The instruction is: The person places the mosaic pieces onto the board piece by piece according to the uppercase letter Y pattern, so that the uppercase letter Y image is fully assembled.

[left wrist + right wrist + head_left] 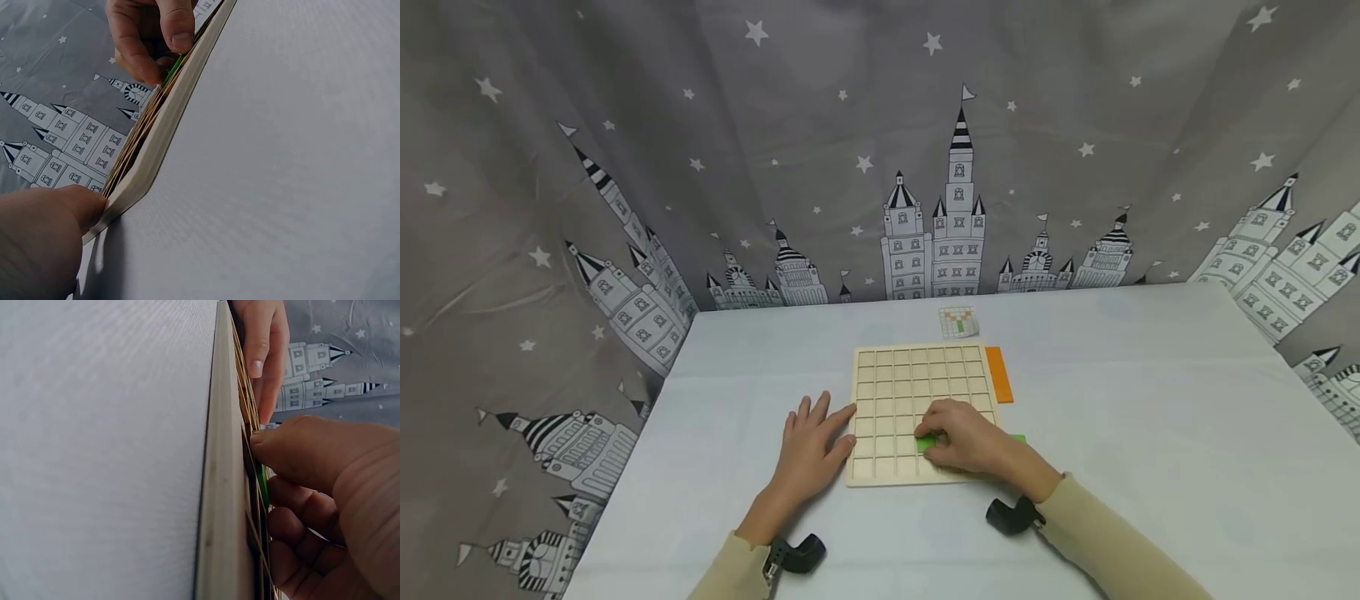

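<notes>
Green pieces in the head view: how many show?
2: one green piece pinched in the right grip at the board; a second green piece right of it, partly hidden. More may be hidden.

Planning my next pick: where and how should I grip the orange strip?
Probably pinch the orange strip by its outer long edge, coming from the right: it lies flat with its inner long edge close beside the board, while bare tabletop borders the outer.

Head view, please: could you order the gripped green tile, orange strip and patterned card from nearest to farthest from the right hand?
1. Green tile: held in the right hand.
2. Orange strip: right of the board.
3. Patterned card: beyond the board's far edge.
</notes>
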A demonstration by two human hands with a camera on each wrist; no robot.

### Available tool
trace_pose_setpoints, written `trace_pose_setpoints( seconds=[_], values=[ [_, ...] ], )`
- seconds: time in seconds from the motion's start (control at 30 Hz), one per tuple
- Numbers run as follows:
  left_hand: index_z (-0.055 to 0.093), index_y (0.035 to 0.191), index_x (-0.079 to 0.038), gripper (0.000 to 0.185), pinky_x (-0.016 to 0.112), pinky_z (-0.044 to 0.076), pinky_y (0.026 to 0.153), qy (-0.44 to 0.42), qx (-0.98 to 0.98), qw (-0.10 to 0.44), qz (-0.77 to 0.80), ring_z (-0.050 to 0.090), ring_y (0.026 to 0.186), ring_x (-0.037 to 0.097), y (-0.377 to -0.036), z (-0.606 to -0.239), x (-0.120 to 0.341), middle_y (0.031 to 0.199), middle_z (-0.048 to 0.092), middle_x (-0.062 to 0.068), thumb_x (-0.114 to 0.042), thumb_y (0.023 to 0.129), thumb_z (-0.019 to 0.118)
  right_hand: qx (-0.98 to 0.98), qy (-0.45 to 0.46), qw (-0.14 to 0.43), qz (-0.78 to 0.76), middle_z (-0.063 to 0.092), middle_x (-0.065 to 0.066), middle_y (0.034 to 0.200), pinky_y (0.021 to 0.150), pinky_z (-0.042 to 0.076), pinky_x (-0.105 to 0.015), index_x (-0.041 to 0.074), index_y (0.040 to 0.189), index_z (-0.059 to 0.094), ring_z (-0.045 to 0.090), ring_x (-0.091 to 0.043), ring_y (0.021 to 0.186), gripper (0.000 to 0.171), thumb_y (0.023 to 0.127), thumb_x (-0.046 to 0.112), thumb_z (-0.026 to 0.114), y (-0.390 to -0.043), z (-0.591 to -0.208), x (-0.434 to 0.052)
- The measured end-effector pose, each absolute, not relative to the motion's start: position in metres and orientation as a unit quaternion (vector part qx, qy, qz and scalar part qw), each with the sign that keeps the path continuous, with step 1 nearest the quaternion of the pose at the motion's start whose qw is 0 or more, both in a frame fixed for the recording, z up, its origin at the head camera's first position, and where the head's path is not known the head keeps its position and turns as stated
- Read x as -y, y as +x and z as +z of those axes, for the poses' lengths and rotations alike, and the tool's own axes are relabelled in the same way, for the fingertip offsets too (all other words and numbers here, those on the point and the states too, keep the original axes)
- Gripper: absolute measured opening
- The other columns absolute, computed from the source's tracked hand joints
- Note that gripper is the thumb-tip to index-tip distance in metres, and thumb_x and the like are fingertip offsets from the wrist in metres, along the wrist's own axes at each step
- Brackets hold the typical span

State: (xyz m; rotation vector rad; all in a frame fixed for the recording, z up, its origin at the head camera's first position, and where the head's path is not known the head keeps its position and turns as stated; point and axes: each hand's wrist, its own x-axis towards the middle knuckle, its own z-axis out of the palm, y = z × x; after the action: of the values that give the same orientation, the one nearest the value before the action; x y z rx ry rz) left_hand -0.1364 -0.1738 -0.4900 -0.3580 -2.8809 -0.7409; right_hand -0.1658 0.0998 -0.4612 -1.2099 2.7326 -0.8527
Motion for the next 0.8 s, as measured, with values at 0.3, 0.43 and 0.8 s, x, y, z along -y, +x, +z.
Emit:
trace_pose_setpoints(
  seconds=[0.3,0.43,0.8],
  values=[
    [0.060,0.134,-0.017,0.044,0.071,0.016,0.110,-0.118,0.957,0.079,-0.255,0.023,0.142,0.054,-0.133,-0.491,0.177,0.151,0.038,0.026,-0.031,0.092,0.062,-0.880,-0.387,0.007,-0.274,0.068,0.003,0.095,0.083,0.050,-0.029,0.012,0.099,0.076,0.060,-0.011,0.088,0.022,0.078,0.010,0.071,-0.163,-0.461,-0.096],
    [0.059,0.135,-0.018,0.045,0.072,0.017,0.109,-0.133,0.955,0.069,-0.256,0.023,0.142,0.054,-0.138,-0.492,0.168,0.152,0.037,0.026,-0.032,0.093,0.061,-0.886,-0.374,0.002,-0.275,0.069,0.003,0.094,0.082,0.050,-0.029,0.011,0.098,0.076,0.060,-0.010,0.088,0.022,0.077,0.009,0.073,-0.160,-0.462,-0.107],
    [0.058,0.136,-0.014,0.044,0.074,0.016,0.108,-0.131,0.957,0.072,-0.249,0.023,0.140,0.057,-0.136,-0.493,0.175,0.151,0.037,0.028,-0.029,0.094,0.059,-0.884,-0.368,0.022,-0.287,0.069,0.002,0.101,0.084,0.051,-0.027,0.011,0.103,0.075,0.062,-0.010,0.092,0.023,0.081,0.013,0.072,-0.161,-0.463,-0.105]
  ],
)
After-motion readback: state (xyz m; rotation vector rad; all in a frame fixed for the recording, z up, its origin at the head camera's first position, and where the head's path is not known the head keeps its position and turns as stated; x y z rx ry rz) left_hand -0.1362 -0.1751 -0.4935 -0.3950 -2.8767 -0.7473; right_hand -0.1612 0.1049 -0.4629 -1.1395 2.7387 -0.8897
